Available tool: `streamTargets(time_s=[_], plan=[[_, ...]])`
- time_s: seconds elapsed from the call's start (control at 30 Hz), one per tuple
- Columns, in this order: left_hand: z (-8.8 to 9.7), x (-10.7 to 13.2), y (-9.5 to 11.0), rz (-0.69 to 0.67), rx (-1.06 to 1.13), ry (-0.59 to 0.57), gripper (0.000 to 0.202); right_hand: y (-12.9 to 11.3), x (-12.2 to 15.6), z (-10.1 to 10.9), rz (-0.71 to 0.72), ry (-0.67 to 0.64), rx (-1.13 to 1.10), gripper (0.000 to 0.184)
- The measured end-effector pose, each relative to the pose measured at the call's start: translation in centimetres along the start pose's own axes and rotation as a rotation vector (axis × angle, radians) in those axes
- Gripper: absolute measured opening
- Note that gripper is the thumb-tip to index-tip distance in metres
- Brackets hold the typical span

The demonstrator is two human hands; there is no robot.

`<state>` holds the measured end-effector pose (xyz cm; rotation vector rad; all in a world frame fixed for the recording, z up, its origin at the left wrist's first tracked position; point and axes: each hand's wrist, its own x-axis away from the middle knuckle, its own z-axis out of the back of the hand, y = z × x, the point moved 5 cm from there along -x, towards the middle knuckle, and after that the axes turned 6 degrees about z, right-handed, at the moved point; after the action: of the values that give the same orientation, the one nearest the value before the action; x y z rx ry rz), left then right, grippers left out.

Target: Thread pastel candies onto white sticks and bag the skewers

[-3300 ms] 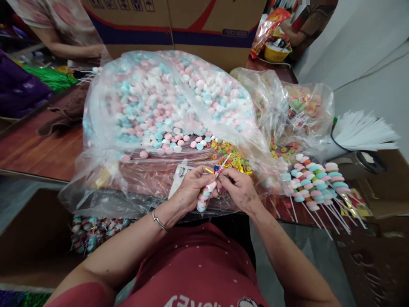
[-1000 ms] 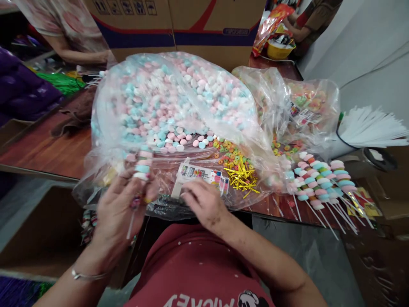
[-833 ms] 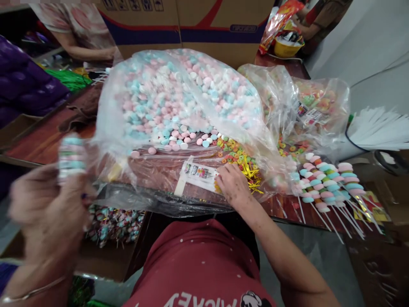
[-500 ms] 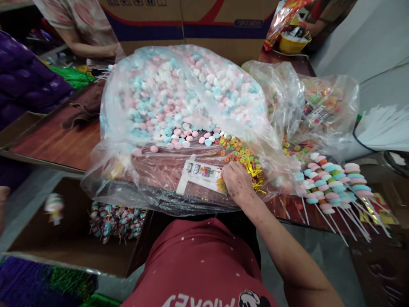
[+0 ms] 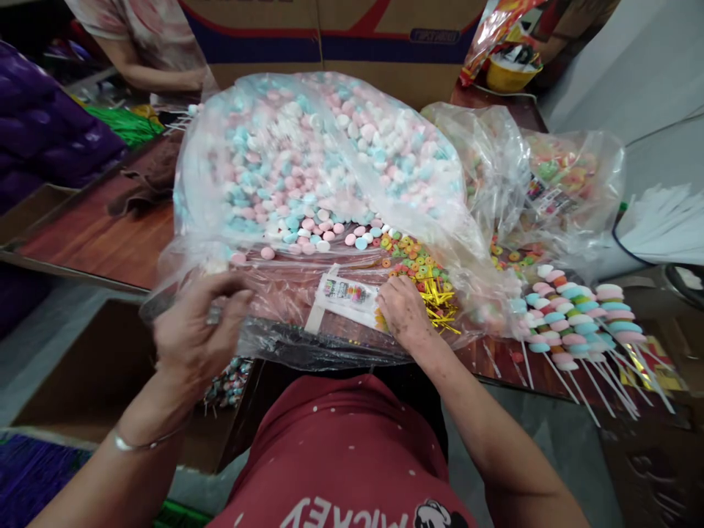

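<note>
My left hand (image 5: 199, 331) hovers at the table's near edge, fingers apart and nothing in it, in front of a big clear bag of pink, blue and white candies (image 5: 330, 154). My right hand (image 5: 404, 312) lies palm down with its fingertips on the right end of a stack of printed wrappers (image 5: 344, 293), beside gold twist ties (image 5: 443, 304) and coloured ring candies (image 5: 412, 257). Its fingertips are hidden. Below my left hand, an open cardboard box (image 5: 82, 367) holds wrapped candy skewers (image 5: 231, 381).
Unwrapped candy skewers (image 5: 566, 323) lie fanned at the right, with white sticks (image 5: 660, 224) behind them. A second candy bag (image 5: 555, 176) and a large carton (image 5: 341, 37) stand at the back. Other people's arms (image 5: 148, 70) show at the far corners.
My left hand carried a wrapped skewer out to the left and let it drop into the box, then came back empty. My right hand moved onto the wrappers and stayed.
</note>
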<state>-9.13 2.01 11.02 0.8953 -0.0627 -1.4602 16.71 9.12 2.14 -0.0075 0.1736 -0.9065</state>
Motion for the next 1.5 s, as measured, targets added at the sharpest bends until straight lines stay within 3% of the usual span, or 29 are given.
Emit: streamTargets(time_s=[0.13, 0.3, 0.37, 0.47, 0.53, 0.6, 0.67, 0.73, 0.8, 0.9, 1.03, 1.13, 1.27, 1.4, 1.5], plan=[[-5.0, -1.1, 3.4, -0.228, 0.087, -0.197, 0.016, 0.3, 0.0, 0.2, 0.011, 0.065, 0.061, 0.026], [-9.5, -2.7, 6.4, -0.411, -0.042, -0.368, 0.025, -0.6, 1.0, 3.7, 0.094, 0.327, 0.142, 0.025], [-11.1, -3.1, 7.1, -0.41, -0.058, -0.51, 0.024, -1.2, 1.6, 5.1, 0.145, 0.415, 0.142, 0.027], [-12.6, -3.4, 7.7, -0.307, 0.069, -0.743, 0.011, -1.7, 2.6, 6.2, 0.198, 0.513, 0.073, 0.023], [-13.0, -3.4, 7.9, -0.2, 0.206, -0.853, 0.007, -1.2, 3.3, 6.5, 0.127, 0.579, -0.081, 0.013], [-13.0, -3.3, 8.1, -0.141, 0.327, -0.903, 0.009, 0.0, 3.9, 6.3, -0.045, 0.626, -0.334, 0.027], [-13.0, -3.0, 8.4, -0.156, 0.396, -0.929, 0.016, 1.1, 4.4, 5.5, -0.232, 0.581, -0.618, 0.039], [-13.0, -2.6, 8.7, -0.208, 0.432, -0.938, 0.019, 1.3, 4.5, 4.8, -0.323, 0.478, -0.827, 0.024], [-12.9, -2.3, 8.8, -0.253, 0.44, -0.918, 0.017, 1.2, 4.6, 4.9, -0.321, 0.433, -0.917, 0.012], [-12.6, -2.2, 9.2, -0.344, 0.429, -0.834, 0.015, 1.1, 5.0, 5.8, -0.293, 0.487, -0.94, 0.012], [-11.7, -1.8, 9.8, -0.529, 0.412, -0.721, 0.014, 1.3, 5.3, 6.1, -0.283, 0.445, -1.01, 0.01], [-11.4, -1.5, 10.0, -0.593, 0.384, -0.674, 0.016, 1.2, 5.5, 6.6, -0.192, 0.487, -0.916, 0.012], [-11.3, -1.0, 10.3, -0.556, 0.385, -0.662, 0.021, 0.5, 5.9, 7.5, -0.074, 0.606, -0.593, 0.021], [-11.9, -0.7, 10.3, -0.413, 0.473, -0.741, 0.012, 0.0, 6.3, 7.9, -0.072, 0.625, -0.312, 0.035], [-12.2, -0.4, 10.4, -0.4, 0.504, -0.774, 0.013, -0.2, 6.8, 7.9, -0.101, 0.588, -0.193, 0.042]])
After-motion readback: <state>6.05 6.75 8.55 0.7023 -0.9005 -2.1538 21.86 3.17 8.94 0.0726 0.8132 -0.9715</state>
